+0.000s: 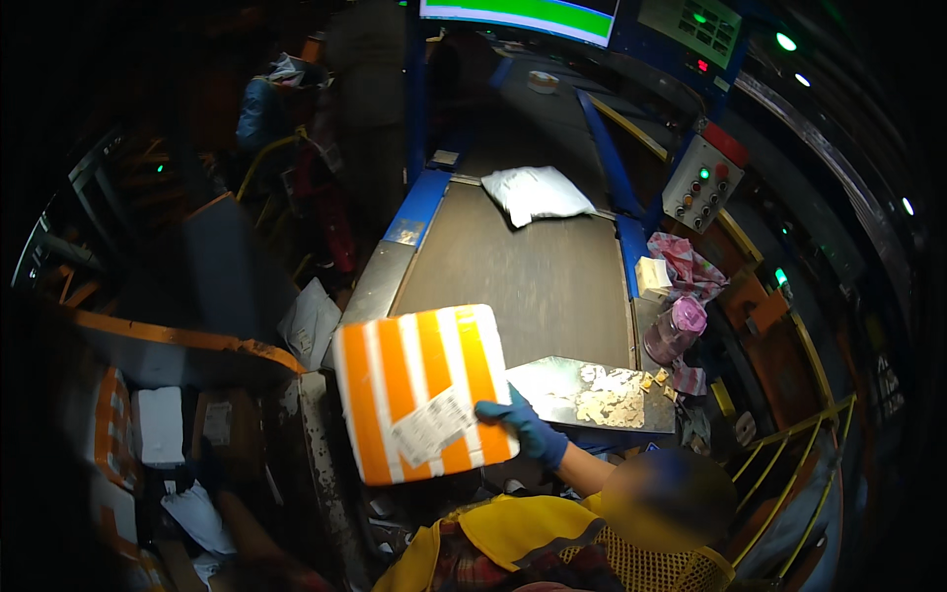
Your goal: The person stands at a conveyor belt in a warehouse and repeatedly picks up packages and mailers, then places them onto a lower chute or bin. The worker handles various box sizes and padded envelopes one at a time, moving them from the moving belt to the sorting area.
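Note:
My right hand (529,428), in a blue glove, grips the right edge of a box wrapped in orange and white striped tape (422,392). The box bears a white label and is held tilted before the near left end of a conveyor belt (518,274). Low at the left, my left hand (209,466) reaches in shadow among parcels. It is close to a brown cardboard box (229,436) and a white plastic parcel (198,518); its fingers are too dark to make out. A white poly mailer (536,194) lies at the belt's far end.
A metal plate with worn patches (592,392) borders the belt's near end. To the right are a pink-lidded jar (675,329), a small carton (652,277), a button control box (703,185) and yellow railings (795,481). Another mailer (311,322) leans at left.

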`<state>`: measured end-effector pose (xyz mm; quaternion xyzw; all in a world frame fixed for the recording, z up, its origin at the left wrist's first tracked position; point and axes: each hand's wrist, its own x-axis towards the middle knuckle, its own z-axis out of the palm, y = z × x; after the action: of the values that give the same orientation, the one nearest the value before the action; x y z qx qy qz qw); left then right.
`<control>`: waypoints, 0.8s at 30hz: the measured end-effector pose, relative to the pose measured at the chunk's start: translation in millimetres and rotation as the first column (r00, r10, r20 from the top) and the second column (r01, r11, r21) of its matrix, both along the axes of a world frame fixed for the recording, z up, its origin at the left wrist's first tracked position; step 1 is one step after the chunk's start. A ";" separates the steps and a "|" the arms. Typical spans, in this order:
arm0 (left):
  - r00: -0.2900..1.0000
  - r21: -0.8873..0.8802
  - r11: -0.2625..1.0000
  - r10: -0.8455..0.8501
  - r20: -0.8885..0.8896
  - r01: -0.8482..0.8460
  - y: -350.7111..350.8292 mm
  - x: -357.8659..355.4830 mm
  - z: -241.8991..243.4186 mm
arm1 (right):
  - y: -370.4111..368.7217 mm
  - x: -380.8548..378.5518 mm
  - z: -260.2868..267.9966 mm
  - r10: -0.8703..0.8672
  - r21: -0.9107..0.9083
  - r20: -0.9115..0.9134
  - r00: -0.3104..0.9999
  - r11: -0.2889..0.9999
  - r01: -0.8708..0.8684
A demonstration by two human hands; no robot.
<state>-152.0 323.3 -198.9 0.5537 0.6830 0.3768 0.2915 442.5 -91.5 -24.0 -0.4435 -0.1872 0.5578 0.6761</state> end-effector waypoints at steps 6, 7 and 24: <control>0.842 0.079 0.997 0.045 -0.538 -0.003 -128.6 103.3 73.7 | -2.1 118.7 -28.1 -0.211 0.169 -0.250 0.945 0.952 0.257; 0.877 0.046 0.999 0.037 -0.479 -0.017 -133.9 112.3 84.2 | 7.3 139.3 -34.8 -0.299 0.189 -0.241 0.923 0.919 0.347; 0.974 0.115 0.993 -0.028 0.223 0.002 -317.5 156.5 127.1 | 71.9 -60.3 -83.1 0.503 -0.219 0.646 0.574 0.843 -0.492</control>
<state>4.5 5.8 -71.8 0.5284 0.6190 0.4729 0.3375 382.2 -19.6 -107.0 -0.5505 -0.5340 0.5233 0.3715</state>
